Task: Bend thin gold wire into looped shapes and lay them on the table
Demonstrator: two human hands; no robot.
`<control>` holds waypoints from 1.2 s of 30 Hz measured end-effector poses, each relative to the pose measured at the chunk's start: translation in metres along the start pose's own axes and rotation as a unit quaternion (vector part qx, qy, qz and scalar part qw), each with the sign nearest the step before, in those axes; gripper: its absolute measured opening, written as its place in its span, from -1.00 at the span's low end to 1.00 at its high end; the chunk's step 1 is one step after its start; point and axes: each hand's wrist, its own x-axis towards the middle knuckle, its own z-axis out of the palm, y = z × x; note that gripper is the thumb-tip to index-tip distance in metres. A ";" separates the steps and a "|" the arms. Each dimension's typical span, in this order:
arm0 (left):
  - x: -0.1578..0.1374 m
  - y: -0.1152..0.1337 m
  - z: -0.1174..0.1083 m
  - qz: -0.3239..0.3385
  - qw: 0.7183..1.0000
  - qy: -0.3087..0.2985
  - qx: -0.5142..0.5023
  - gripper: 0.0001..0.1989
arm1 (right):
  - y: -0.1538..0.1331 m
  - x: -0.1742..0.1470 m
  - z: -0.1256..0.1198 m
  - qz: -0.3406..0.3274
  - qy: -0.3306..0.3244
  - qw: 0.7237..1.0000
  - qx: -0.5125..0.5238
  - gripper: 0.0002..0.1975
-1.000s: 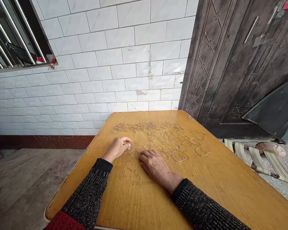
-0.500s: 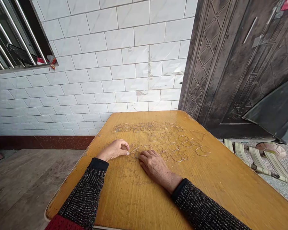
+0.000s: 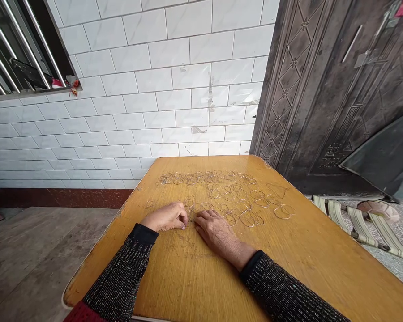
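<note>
Thin copper-coloured wire loops (image 3: 251, 218) lie in rows on the yellow wooden table. My left hand (image 3: 166, 218) is at the left end of the nearest row, thumb and fingertips pinched together at the near edge of a wire loop (image 3: 190, 203). The exact grip is too fine to make out. Flat on the tabletop rests my right hand (image 3: 220, 235), palm down, its fingertips at the edge of the same cluster of loops and partly covering them. One small loop (image 3: 150, 203) lies apart, beyond my left wrist.
The wooden table (image 3: 201, 281) has rounded corners and stands against a white tiled wall (image 3: 174, 94). A dark carved door (image 3: 315, 98) is at the right, beside a seat with striped straps (image 3: 342, 221). A barred window (image 3: 23, 49) is at the upper left.
My left hand has moved right and slightly nearer, its fingertips now lower and closer to my right hand. The small loop at the left has come into view. My right hand stays in place.
</note>
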 end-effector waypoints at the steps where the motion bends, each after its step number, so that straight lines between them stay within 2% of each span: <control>1: 0.000 -0.001 0.000 0.002 1.000 0.000 -0.002 -0.94 | 0.000 0.000 0.000 0.000 -0.002 1.000 0.000 -0.85; 6: -0.001 -0.002 0.000 0.007 1.000 0.005 -0.006 -0.94 | 0.000 0.000 -0.001 0.007 -0.008 1.000 -0.003 -0.85; 10: 0.000 -0.001 0.001 -0.006 1.000 0.008 0.002 -0.83 | 0.001 0.000 0.001 -0.002 0.005 1.000 0.002 -0.85; 14: 0.000 0.000 0.001 -0.005 1.000 0.008 0.002 -0.96 | 0.002 -0.001 0.002 -0.005 0.011 1.000 0.008 -0.86; 22: -0.002 0.000 0.001 -0.005 1.000 -0.005 -0.014 -0.91 | 0.000 0.000 -0.001 0.001 -0.013 1.000 0.000 -0.85; 29: -0.002 0.007 0.004 0.015 0.999 -0.002 0.032 -0.93 | 0.001 0.001 0.001 0.008 -0.015 1.000 -0.006 -0.85; 33: -0.005 0.008 0.000 0.022 0.998 0.017 0.055 -0.90 | 0.000 0.001 -0.002 0.013 -0.028 1.000 -0.008 -0.85; 36: -0.007 0.009 -0.007 0.007 0.997 0.062 0.042 -0.89 | -0.001 0.000 -0.003 0.012 -0.026 1.000 -0.006 -0.84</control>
